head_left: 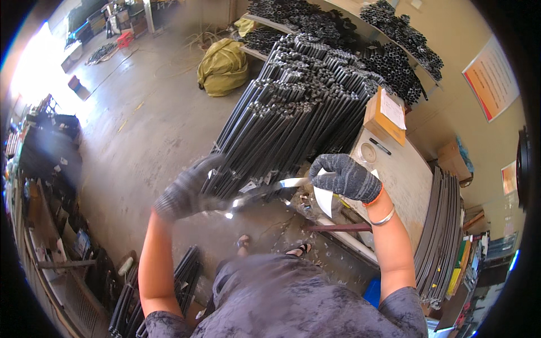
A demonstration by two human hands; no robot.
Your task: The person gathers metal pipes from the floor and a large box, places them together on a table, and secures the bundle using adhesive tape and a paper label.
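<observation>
My left hand (186, 190), in a grey knit glove, is smeared by motion. At its lower edge it closes on one end of a long, dark, shiny strip (256, 196), blurred, its material unclear. The strip runs up to the right toward my right hand (346, 178), in a dark grey glove with an orange cuff. That hand is closed in a fist on a white strip (294, 182). A pointed white piece of paper or film (323, 198) hangs below its fingers. Just beyond both hands leans a large stack of black tubes (282, 121).
A pale table (403, 180) at the right carries a cardboard box (378, 125), a roll of tape (368, 152) and a black marker (380, 146). Bent dark strips (437, 236) stand along its right edge. More black tubes (183, 281) lie at lower left. A yellow-green sack (222, 67) sits on the floor.
</observation>
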